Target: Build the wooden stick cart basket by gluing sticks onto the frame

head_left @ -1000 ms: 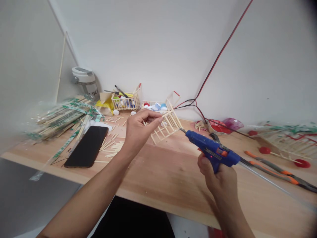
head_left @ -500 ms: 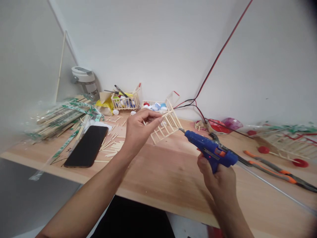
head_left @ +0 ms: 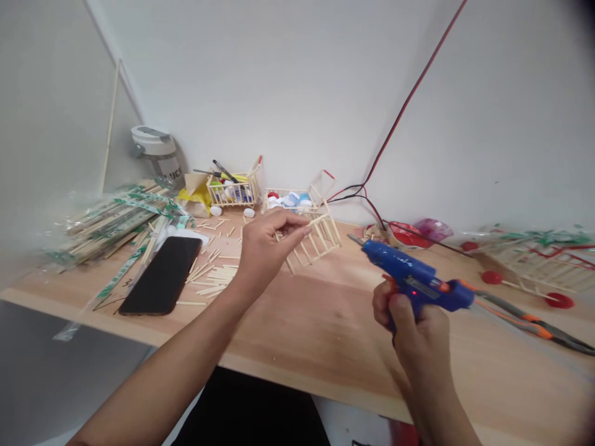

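Left hand (head_left: 266, 248) pinched the top rail of a stick frame (head_left: 320, 235) above the desk (head_left: 325, 334) | right hand (head_left: 411, 325) gripped a blue glue gun (head_left: 418, 280) | nozzle pointed at the frame, near its right side, not touching

— What is worn on the arms?
— Both forearms are bare behind the left hand (head_left: 264, 251) and the right hand (head_left: 413, 328).
— And lower down?
— A black patch (head_left: 246, 409) below the left hand's wrist; clothing or not, I cannot tell.

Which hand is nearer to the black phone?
Left. The left hand, holding the stick frame, is just right of the phone; the right hand, gripping the glue gun, is farther right.
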{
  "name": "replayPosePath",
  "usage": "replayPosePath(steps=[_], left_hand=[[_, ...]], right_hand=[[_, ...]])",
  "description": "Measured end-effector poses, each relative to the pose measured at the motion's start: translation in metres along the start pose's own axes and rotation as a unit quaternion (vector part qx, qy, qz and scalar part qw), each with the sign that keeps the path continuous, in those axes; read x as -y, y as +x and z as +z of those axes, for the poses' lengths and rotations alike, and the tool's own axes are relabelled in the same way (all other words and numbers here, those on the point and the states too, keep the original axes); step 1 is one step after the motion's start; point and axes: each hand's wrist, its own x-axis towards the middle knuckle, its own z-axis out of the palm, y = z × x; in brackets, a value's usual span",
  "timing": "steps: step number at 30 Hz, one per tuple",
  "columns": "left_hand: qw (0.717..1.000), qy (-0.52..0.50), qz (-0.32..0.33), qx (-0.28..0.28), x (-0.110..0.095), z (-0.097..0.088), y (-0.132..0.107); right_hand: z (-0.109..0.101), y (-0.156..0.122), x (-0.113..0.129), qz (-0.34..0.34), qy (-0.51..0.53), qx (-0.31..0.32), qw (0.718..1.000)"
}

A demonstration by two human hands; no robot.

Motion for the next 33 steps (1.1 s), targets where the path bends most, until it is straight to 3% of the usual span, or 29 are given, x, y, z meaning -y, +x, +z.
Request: replayPosePath(steps=[2, 4, 10, 18, 21, 26, 30, 33], left_hand=[[0.998, 0.023, 0.049, 0.017, 0.000, 0.002, -0.002], [0.994, 0.039, 0.091, 0.038, 0.000, 0.005, -0.005], [0.980, 0.056, 0.162, 0.106, -0.004, 0.013, -0.017], [0.932, 0.083, 0.288, 0.204, -0.009, 0.017, -0.033], [0.896, 0.101, 0.368, 0.228, -0.017, 0.011, -0.036], [0.811, 0.141, 0.513, 0.244, -0.028, -0.001, -0.045], [0.775, 0.144, 0.554, 0.267, -0.026, -0.008, -0.057], [0.778, 0.123, 0.554, 0.269, -0.022, -0.009, -0.064]], right_hand=[[0.000, 0.002, 0.002, 0.023, 0.103, -0.004, 0.994], [-0.002, 0.002, 0.004, 0.034, 0.135, -0.013, 0.990], [-0.022, -0.010, 0.003, 0.067, 0.114, -0.017, 0.991], [-0.077, -0.026, 0.025, 0.102, 0.102, -0.037, 0.989], [-0.103, -0.027, 0.027, 0.125, 0.049, 0.013, 0.991], [-0.135, -0.027, 0.025, 0.119, -0.059, 0.151, 0.980], [-0.130, -0.029, 0.040, 0.104, -0.149, 0.241, 0.953], [-0.116, -0.031, 0.053, 0.102, -0.248, 0.235, 0.934]])
